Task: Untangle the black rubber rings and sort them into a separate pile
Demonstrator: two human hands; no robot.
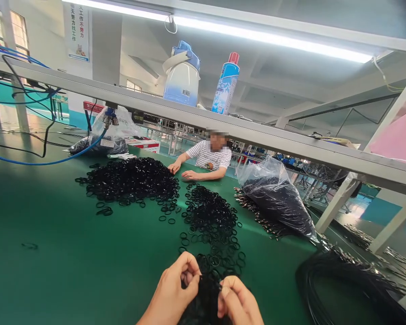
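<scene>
At the near edge of the green table [61, 253], my left hand [174, 289] and my right hand [238, 302] are both closed around a clump of small black rubber rings [205, 298]. The fingers of each hand pinch into the clump from either side. A trail of loose black rings [211, 221] runs away from my hands up the table. A larger heap of the same rings [131, 178] lies farther off to the left.
A person in a striped shirt [209, 158] sits across the table, hands by the big heap. A clear bag of black parts [277, 194] lies right. Black cable coil [345, 284] is near right. Blue hoses [37, 160] hang left; bottles [182, 74] stand on the overhead shelf.
</scene>
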